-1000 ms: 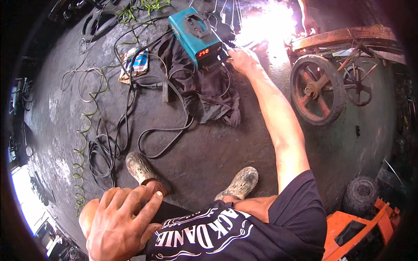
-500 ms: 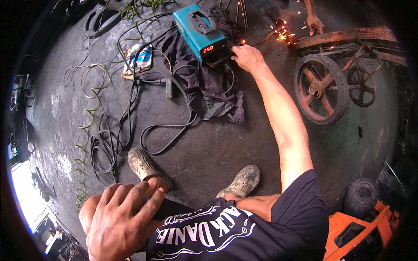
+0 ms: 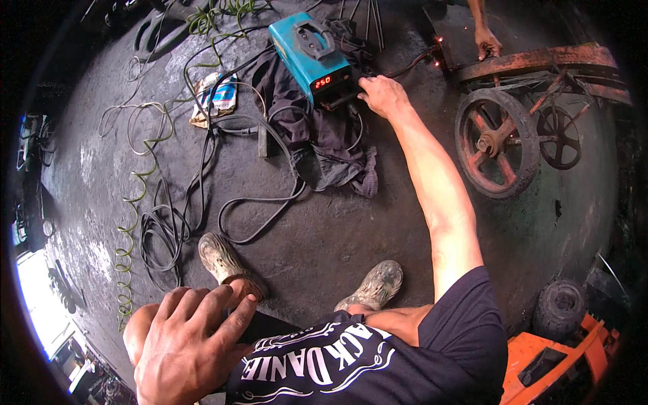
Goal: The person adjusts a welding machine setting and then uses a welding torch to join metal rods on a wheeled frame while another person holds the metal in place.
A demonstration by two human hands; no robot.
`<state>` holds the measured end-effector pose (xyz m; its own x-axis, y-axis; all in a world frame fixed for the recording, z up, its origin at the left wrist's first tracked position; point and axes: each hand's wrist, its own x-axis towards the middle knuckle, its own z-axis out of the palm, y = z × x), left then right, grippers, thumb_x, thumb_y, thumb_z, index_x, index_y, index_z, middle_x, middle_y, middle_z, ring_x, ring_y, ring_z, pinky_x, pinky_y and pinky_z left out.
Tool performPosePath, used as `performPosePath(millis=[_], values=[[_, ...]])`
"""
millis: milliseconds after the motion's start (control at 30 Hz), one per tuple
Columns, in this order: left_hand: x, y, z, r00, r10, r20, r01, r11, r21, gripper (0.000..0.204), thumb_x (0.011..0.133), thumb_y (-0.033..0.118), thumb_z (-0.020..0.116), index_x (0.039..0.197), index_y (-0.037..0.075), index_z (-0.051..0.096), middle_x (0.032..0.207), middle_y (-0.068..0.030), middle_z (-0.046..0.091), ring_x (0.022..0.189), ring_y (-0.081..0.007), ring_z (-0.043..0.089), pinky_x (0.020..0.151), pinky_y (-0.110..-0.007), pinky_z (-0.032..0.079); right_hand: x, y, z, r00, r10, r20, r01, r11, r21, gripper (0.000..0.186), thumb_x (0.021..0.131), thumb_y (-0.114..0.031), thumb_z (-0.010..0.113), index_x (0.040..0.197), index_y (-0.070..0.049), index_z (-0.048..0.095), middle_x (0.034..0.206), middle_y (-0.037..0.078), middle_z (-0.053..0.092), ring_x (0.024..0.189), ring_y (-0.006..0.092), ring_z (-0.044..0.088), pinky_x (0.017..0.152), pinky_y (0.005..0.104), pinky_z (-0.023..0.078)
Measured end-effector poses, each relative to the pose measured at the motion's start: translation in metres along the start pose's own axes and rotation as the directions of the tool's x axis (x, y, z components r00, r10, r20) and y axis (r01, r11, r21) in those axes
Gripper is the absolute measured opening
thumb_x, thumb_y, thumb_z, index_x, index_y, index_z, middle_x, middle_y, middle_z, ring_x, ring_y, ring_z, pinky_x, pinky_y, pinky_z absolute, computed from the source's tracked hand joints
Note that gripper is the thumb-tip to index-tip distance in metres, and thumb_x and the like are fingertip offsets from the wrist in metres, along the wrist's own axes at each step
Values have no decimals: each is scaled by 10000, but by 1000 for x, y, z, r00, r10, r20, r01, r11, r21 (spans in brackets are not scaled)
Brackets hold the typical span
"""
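My right hand [image 3: 383, 94] reaches out to the front end of a teal welding machine [image 3: 304, 47] with a red lit display, its fingers curled at the lower corner of the panel; what they grip there is hidden. The machine stands on crumpled dark cloth [image 3: 341, 169], with black cables running from it. My left hand [image 3: 189, 344] lies over my knee at the lower left, fingers stretched out and holding nothing. Another person's hand [image 3: 487, 40] rests on a rusty metal frame [image 3: 513, 64] at the upper right, near small glowing specks.
The frame has red-spoked wheels [image 3: 496, 145]. Cables [image 3: 256, 196] and a green coiled hose [image 3: 125, 263] trail over the floor. A crumpled bag [image 3: 212, 101] lies left of the machine. A tyre [image 3: 560, 307] and orange metal equipment [image 3: 540, 358] are at the lower right.
The bright welding glare at the frame has died down through sparks to a few glowing specks, revealing the other person's hand. My hands have barely moved.
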<state>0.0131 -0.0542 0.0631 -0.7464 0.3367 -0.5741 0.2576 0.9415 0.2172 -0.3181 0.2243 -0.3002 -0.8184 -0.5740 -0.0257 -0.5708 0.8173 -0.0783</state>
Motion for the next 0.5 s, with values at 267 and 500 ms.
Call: performPosePath(millis=[267,500], values=[[-1,0,0,1000,-4,23,3,999,41,758,683,385,813,1388,254,566,1196,-71,633,1073,-277,603,933,-419,469,1,-1,0,1000,5,10,-5,1000,-11,280,906,-313,662,1052,-80,605,1014,123,697,1020,331,648,876,450,529],[-3,-1,3,999,-19,42,18,999,34,789,699,407,812,1426,287,529,1207,-61,633,1084,-274,599,943,-419,465,2,-1,0,1000,6,13,-6,1000,-11,283,904,-318,665,1050,-83,607,1022,118,695,1026,326,646,874,451,530]])
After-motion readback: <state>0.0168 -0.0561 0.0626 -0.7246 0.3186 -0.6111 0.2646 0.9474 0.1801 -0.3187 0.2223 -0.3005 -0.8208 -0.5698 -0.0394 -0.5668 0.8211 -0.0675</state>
